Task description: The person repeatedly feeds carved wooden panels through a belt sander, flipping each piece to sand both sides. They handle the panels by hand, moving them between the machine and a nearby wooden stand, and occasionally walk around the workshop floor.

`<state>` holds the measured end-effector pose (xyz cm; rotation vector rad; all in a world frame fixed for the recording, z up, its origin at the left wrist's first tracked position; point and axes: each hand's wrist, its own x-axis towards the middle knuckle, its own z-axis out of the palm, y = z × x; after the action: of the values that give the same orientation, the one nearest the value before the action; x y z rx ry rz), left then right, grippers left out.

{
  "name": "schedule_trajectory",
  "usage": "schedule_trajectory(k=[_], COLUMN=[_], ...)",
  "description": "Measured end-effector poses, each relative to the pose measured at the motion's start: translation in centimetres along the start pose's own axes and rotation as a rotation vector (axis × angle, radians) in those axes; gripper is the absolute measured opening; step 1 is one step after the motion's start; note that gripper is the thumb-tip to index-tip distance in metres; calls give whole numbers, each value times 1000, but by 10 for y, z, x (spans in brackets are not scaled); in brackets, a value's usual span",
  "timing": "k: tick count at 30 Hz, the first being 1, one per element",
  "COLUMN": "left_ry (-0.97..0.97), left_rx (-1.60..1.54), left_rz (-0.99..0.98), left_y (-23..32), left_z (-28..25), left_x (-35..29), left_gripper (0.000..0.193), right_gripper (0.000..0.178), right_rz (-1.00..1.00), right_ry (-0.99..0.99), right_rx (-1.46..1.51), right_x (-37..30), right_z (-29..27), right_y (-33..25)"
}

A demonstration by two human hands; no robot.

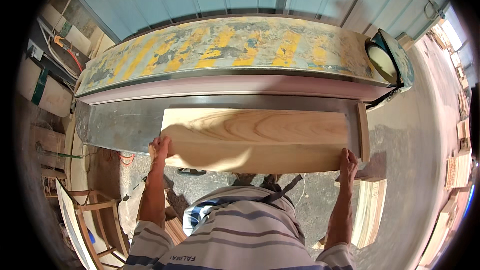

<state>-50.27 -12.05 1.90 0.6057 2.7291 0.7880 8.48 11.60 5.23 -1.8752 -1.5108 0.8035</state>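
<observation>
A wide, pale wooden board (260, 140) with curved grain lies flat across a grey metal table (120, 122), its near edge jutting over the table's front. My left hand (160, 149) grips the board's left end near the front corner. At the right end, my right hand (349, 159) is closed on the near corner. Behind the board runs the pale pink belt (225, 86) of what looks like a long belt sander, under a worn cover with yellow stripes (215, 52). A narrow gap shows between board and belt. My fingers under the board are hidden.
A wooden stop strip (363, 132) stands at the table's right end, just beyond the board. The machine's round drum (382, 64) shows at far right. Stacked boards (369, 212) stand on the floor at right. A wooden frame (97, 210) is at lower left.
</observation>
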Motion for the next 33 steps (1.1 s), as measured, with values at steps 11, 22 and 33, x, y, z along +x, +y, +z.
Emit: schedule_trajectory(k=[11, 22, 33], left_ry=[-302, -354, -162], left_rx=[-243, -515, -746], left_rz=[-319, -365, -452], left_y=[0, 32, 1], left_z=[-39, -20, 15], left_x=[-61, -41, -8], left_gripper=[60, 57, 59], right_gripper=[35, 34, 22], right_rz=[-55, -35, -11], right_ry=[446, 453, 607], right_rx=[284, 355, 490], right_x=[-12, 30, 54], right_z=[33, 49, 79], right_y=[0, -28, -7])
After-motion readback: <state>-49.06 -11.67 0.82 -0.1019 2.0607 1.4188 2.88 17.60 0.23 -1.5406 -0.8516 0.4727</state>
